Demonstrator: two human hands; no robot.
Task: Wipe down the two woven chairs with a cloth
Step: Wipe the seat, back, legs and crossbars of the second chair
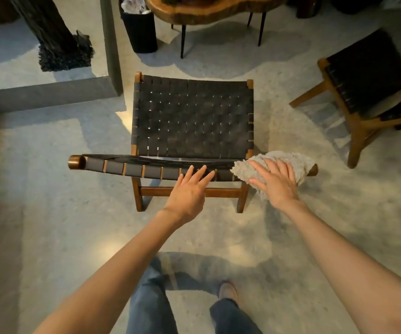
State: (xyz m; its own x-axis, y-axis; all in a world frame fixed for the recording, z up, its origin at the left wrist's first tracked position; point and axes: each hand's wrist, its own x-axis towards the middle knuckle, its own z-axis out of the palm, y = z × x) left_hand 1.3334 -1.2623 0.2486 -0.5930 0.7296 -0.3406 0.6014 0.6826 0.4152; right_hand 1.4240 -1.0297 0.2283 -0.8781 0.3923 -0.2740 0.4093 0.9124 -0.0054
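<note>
A wooden chair with black woven straps (192, 116) stands right in front of me, its backrest top nearest to me. A pale fluffy cloth (291, 160) lies over the right end of that top rail. My right hand (275, 183) presses flat on the cloth with straight, spread fingers. My left hand (190, 191) reaches to the rail's middle, fingers straight, the tips touching the straps. A second woven chair (366, 75) stands at the right, turned at an angle.
A live-edge wooden table (209, 8) on thin black legs stands beyond the chair, with a black bin (140, 30) to its left. A concrete ledge (47, 92) and a dark rough post (57, 37) are at the left. My legs (151, 304) stand on the concrete floor.
</note>
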